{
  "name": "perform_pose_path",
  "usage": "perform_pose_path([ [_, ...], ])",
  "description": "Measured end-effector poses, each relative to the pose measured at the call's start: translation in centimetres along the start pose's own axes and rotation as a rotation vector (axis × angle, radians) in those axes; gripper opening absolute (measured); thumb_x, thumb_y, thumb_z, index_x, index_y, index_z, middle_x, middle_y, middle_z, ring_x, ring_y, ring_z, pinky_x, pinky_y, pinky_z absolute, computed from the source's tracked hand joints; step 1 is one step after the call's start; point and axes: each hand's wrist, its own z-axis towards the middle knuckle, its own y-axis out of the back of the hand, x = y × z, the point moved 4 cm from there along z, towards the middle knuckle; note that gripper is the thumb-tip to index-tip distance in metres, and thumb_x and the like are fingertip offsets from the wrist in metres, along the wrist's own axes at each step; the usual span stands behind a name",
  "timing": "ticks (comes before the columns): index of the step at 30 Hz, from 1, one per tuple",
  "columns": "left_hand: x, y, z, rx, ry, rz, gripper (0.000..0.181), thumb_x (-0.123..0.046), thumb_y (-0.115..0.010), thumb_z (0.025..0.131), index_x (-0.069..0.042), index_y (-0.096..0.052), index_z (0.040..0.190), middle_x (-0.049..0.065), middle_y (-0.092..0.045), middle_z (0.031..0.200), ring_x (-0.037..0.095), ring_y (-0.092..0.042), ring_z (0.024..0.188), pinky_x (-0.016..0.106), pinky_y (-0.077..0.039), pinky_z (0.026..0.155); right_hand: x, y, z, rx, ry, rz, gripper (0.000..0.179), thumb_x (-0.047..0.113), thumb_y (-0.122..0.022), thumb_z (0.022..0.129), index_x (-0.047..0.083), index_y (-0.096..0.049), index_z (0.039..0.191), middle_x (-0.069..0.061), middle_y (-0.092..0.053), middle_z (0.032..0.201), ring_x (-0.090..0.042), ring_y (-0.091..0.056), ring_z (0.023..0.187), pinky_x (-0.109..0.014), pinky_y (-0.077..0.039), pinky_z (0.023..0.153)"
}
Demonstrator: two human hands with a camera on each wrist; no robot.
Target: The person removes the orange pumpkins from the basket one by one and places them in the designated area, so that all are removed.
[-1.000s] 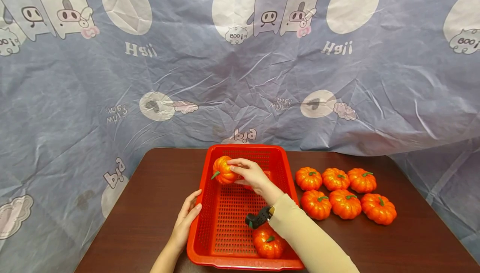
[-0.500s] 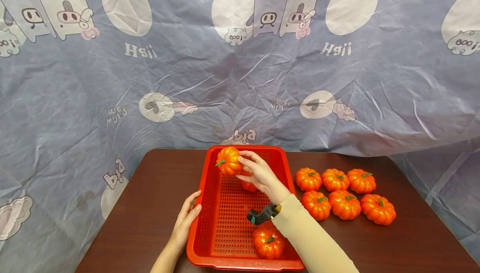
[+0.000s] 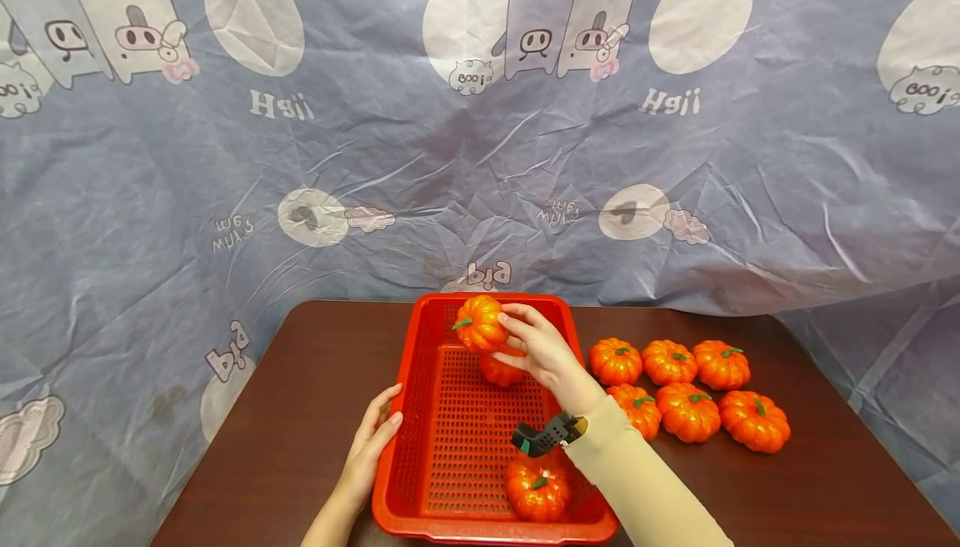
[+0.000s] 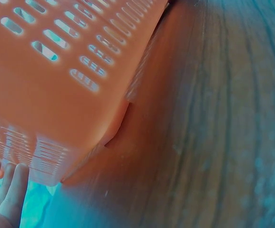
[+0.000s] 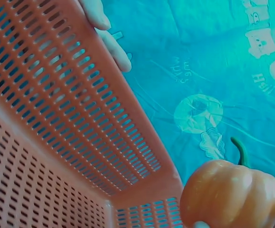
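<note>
My right hand [image 3: 551, 359] grips a small orange toy pumpkin [image 3: 481, 324] with a green stem, held up over the far part of the red plastic basket [image 3: 395, 468]. In the right wrist view the pumpkin [image 5: 232, 195] appears beside the basket wall, only fingertips showing around it. My left hand [image 3: 367, 443] touches the basket's left rim with fingers extended; in the left wrist view its fingers [image 4: 14, 190] lie against the slotted outer wall. Inside the basket, one pumpkin [image 3: 501, 370] sits below the held one, partly hidden, and another pumpkin [image 3: 537, 490] lies near the front right corner.
Right of the basket, several more toy pumpkins [image 3: 688, 412] stand in two rows on the dark brown table [image 3: 300, 397]. A blue-grey patterned sheet [image 3: 450, 155] hangs behind the table. A black wrist strap [image 3: 547, 434] hangs below my right wrist.
My right hand has lifted the held pumpkin and carried it rightward over the basket. The pumpkin beneath has come into view. The left hand stays at the rim.
</note>
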Motion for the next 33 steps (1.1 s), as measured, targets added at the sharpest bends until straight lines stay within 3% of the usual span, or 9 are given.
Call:
perform_pose_path([
  [8, -0.2, 0.0, 0.0, -0.002, -0.018, -0.013, 0.043, -0.018, -0.043, 0.099, -0.015, -0.036, 0.141, 0.011, -0.032, 0.146, 0.016, -0.032, 0.129, 0.022, -0.035, 0.096, 1.4, 1.2, -2.0, 0.039, 0.054, -0.143, 0.041, 0.016, -0.054, 0.096, 0.006, -0.037, 0.132, -0.015, -0.039, 0.125, -0.031, -0.051, 0.107, -0.043, -0.051, 0.081],
  [14, -0.2, 0.0, 0.0, 0.003, -0.028, 0.000, 0.043, -0.018, -0.043, 0.099, -0.015, -0.035, 0.142, 0.009, -0.028, 0.148, 0.010, -0.024, 0.133, 0.016, -0.030, 0.097, 2.9, 2.5, -3.9, 0.099, 0.105, -0.197, 0.050, 0.019, -0.051, 0.098, 0.009, -0.034, 0.143, -0.018, -0.030, 0.139, -0.037, -0.043, 0.117, -0.044, -0.049, 0.085],
  [21, -0.1, -0.1, 0.1, 0.000, -0.024, 0.012, 0.043, -0.018, -0.043, 0.099, -0.015, -0.036, 0.141, 0.007, -0.027, 0.149, 0.013, -0.020, 0.136, 0.015, -0.027, 0.098, 3.8, 4.9, -6.1, 0.093, 0.181, -0.206, 0.053, 0.021, -0.048, 0.099, 0.006, -0.028, 0.147, -0.018, -0.030, 0.141, -0.025, -0.054, 0.109, -0.043, -0.049, 0.084],
  [25, -0.1, 0.0, 0.0, -0.003, -0.023, 0.016, 0.043, -0.017, -0.043, 0.099, -0.016, -0.036, 0.141, 0.005, -0.025, 0.150, 0.018, -0.012, 0.139, 0.031, -0.018, 0.107, 3.8, 6.4, -7.4, 0.045, 0.251, -0.198, 0.052, 0.023, -0.048, 0.099, 0.006, -0.031, 0.145, -0.015, -0.036, 0.134, -0.016, -0.060, 0.099, -0.039, -0.052, 0.079],
  [29, 0.0, 0.0, 0.0, -0.003, -0.037, 0.004, 0.043, -0.016, -0.043, 0.098, -0.015, -0.036, 0.141, 0.007, -0.024, 0.150, 0.023, -0.009, 0.139, 0.052, -0.010, 0.107, 3.4, 8.0, -8.8, 0.016, 0.317, -0.169, 0.045, 0.022, -0.046, 0.100, 0.012, -0.038, 0.142, -0.005, -0.039, 0.129, -0.013, -0.060, 0.100, -0.037, -0.053, 0.077],
  [33, 0.0, 0.0, 0.1, -0.003, -0.040, 0.003, 0.043, -0.017, -0.043, 0.098, -0.016, -0.036, 0.141, 0.007, -0.023, 0.150, 0.026, -0.009, 0.139, 0.057, -0.009, 0.106, 2.8, 9.6, -10.2, 0.004, 0.356, -0.126, 0.039, 0.019, -0.043, 0.101, 0.018, -0.042, 0.140, 0.000, -0.041, 0.129, -0.011, -0.059, 0.103, -0.036, -0.053, 0.077],
])
